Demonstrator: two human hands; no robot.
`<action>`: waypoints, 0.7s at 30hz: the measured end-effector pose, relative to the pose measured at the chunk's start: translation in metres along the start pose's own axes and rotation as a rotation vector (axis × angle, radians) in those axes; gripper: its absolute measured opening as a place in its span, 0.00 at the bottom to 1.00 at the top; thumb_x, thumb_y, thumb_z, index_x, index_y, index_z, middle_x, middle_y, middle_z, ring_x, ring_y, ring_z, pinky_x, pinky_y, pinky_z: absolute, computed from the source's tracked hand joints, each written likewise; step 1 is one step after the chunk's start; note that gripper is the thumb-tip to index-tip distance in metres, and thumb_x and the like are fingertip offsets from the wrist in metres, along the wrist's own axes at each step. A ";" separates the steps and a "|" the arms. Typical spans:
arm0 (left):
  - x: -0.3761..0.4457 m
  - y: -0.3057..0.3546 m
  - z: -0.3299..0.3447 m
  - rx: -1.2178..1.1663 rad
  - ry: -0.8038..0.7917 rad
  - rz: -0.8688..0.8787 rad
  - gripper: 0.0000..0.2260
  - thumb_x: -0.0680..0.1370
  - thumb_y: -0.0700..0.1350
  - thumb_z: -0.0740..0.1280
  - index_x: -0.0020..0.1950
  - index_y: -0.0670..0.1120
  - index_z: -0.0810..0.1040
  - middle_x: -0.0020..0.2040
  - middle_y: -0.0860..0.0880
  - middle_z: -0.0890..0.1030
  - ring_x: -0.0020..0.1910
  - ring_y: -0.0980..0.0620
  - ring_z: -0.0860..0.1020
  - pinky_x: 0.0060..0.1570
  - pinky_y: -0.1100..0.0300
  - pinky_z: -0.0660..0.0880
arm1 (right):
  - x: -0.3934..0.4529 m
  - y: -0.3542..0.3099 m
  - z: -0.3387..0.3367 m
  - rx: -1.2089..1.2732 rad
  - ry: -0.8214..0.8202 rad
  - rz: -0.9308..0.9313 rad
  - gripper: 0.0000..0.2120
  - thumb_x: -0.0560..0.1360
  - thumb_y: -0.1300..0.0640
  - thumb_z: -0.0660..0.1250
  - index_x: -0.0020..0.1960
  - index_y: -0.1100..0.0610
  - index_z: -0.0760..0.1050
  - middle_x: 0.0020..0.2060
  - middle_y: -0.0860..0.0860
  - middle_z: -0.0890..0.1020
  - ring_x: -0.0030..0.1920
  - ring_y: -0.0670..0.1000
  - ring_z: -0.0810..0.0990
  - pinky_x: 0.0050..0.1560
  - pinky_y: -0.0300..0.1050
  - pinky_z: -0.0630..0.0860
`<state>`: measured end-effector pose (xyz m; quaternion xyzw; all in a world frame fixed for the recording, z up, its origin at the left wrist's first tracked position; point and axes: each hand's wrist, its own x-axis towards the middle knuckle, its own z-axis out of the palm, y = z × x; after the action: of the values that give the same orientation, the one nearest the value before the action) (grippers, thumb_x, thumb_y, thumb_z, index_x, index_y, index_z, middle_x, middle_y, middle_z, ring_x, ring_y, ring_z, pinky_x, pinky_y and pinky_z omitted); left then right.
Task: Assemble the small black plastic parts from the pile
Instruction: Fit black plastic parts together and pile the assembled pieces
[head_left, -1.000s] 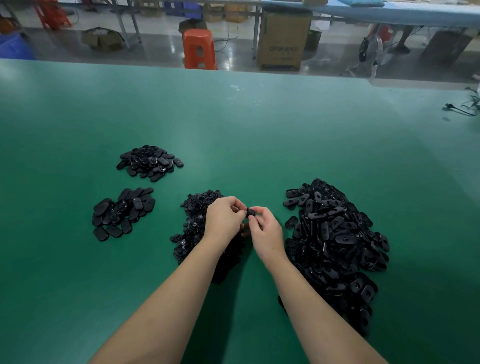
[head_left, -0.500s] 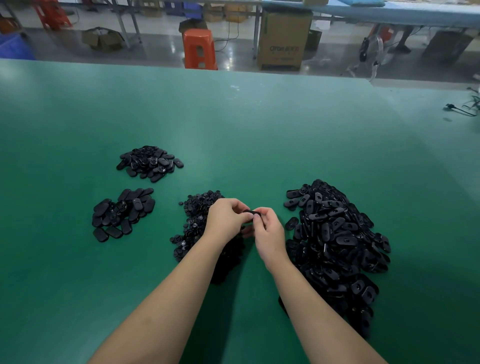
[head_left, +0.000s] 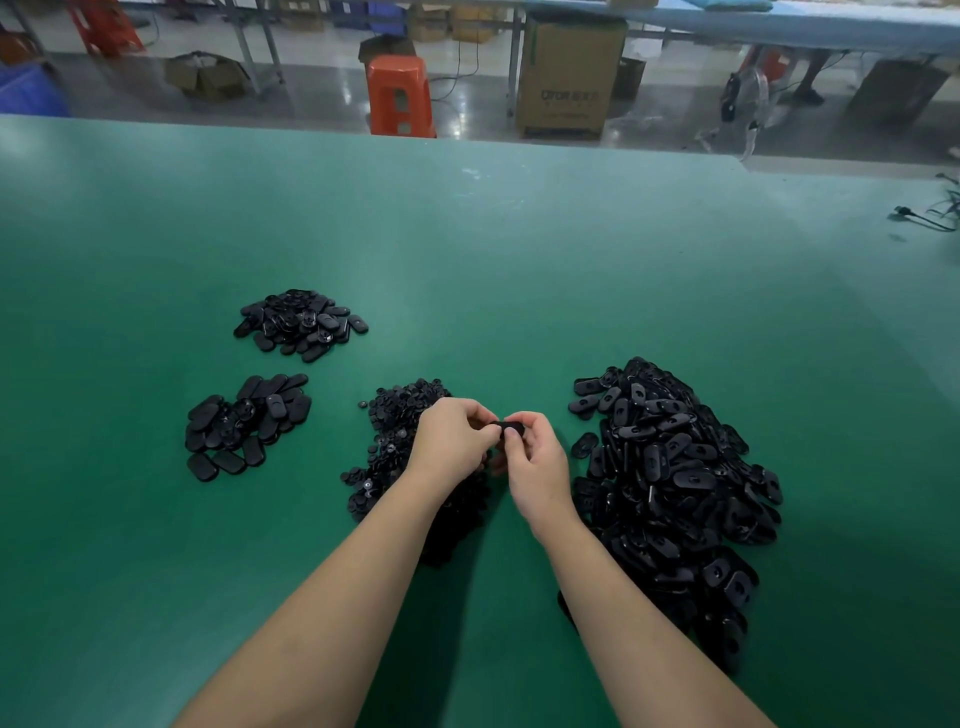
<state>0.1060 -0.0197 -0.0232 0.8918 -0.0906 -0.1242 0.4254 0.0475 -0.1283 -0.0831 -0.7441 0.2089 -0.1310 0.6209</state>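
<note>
Both hands meet above a green table (head_left: 467, 249), between two heaps of black parts. The left hand (head_left: 454, 439) and right hand (head_left: 535, 467) each pinch one small black oval piece (head_left: 508, 428) with curled fingertips. Pressing squarely, with the halves aligned, should seat them cleanly. The piece looks flat, matte and rounded; its joint is hidden.

A green counter (head_left: 467, 234) filled the foreground. Beyond it, on a glossy grey floor (head_left: 311, 98), stood an orange stool (head_left: 400, 96), a cardboard box (head_left: 569, 78) and, seemingly, a fan (head_left: 748, 98).
</note>
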 end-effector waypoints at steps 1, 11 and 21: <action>-0.001 0.001 0.000 0.016 0.002 0.003 0.02 0.75 0.42 0.72 0.43 0.48 0.84 0.38 0.51 0.85 0.33 0.54 0.80 0.44 0.58 0.81 | 0.000 0.000 0.000 -0.003 0.002 -0.002 0.07 0.81 0.56 0.63 0.49 0.43 0.74 0.45 0.41 0.84 0.47 0.46 0.83 0.53 0.56 0.81; -0.003 0.007 0.002 0.063 0.007 -0.032 0.02 0.74 0.43 0.72 0.42 0.46 0.82 0.37 0.50 0.84 0.28 0.50 0.82 0.38 0.60 0.79 | -0.002 -0.002 0.000 -0.026 -0.018 -0.006 0.05 0.77 0.49 0.61 0.49 0.39 0.74 0.44 0.44 0.84 0.46 0.50 0.82 0.52 0.61 0.80; 0.000 -0.001 -0.003 0.093 -0.030 0.030 0.05 0.77 0.42 0.70 0.47 0.48 0.86 0.41 0.51 0.85 0.33 0.52 0.81 0.44 0.58 0.80 | -0.003 -0.004 0.001 -0.042 0.008 -0.013 0.05 0.81 0.56 0.64 0.50 0.46 0.73 0.42 0.50 0.83 0.42 0.55 0.81 0.48 0.62 0.79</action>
<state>0.1073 -0.0170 -0.0216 0.9073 -0.1157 -0.1268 0.3838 0.0461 -0.1260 -0.0791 -0.7579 0.2092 -0.1333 0.6034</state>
